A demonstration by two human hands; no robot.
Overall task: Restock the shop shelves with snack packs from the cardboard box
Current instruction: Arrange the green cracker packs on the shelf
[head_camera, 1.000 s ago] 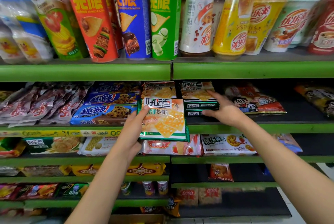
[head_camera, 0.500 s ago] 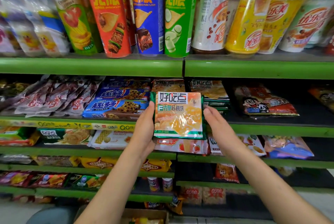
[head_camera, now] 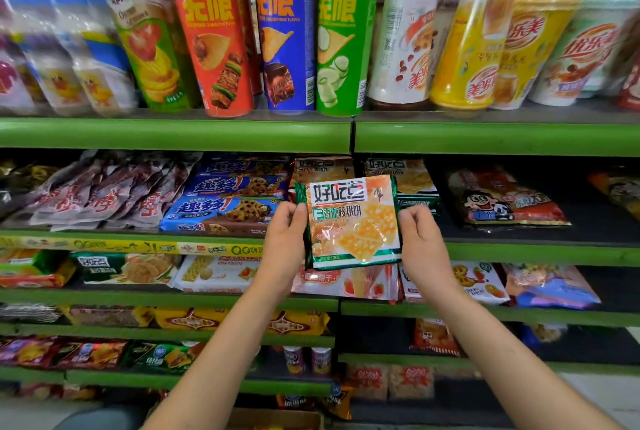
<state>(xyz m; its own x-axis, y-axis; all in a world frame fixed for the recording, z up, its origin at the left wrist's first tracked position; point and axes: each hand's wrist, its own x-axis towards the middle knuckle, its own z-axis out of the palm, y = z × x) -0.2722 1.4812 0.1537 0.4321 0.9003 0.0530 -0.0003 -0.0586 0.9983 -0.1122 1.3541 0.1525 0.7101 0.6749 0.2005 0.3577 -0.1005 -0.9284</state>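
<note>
Green-edged metal shelves (head_camera: 173, 133) fill the whole view, tier on tier, with dark decks and a strip of pale floor at the bottom right. Both hands hold one biscuit pack (head_camera: 351, 221) upright in front of the second tier: the left hand (head_camera: 285, 239) grips its left edge with fingers curled round it, and the right hand (head_camera: 420, 242) pinches its right edge, fingers bent. The pack is orange with a green border and a white panel reading 好吃点 above a green band of smaller characters that look like 香脆核桃饼. Just behind the fingertips lie two stacks of the same packs (head_camera: 401, 176) flat on the shelf. Left of the left fingers sit blue cookie packs (head_camera: 225, 211) marked 趣多多, and further left a heap of maroon sachets (head_camera: 93, 197). Right of the right fingers lies a red bag (head_camera: 502, 204) with a cartoon face. Above the hands stand tall Lay's 乐事 tubes (head_camera: 284, 27) in orange, blue and green, each printed 无限, with a white and green tube reading 非油炸 beside them; to their right are cups (head_camera: 467, 48) in white, yellow and pale green, some showing 优乐美. A yellow price strip (head_camera: 138, 246) left of the left wrist carries "QQ". Below the wrists lie pink wafer packs (head_camera: 353, 282) and, lower still, more snack bags and small cans. The cardboard box (head_camera: 277, 419) shows its rim at the bottom edge, between the forearms.
</note>
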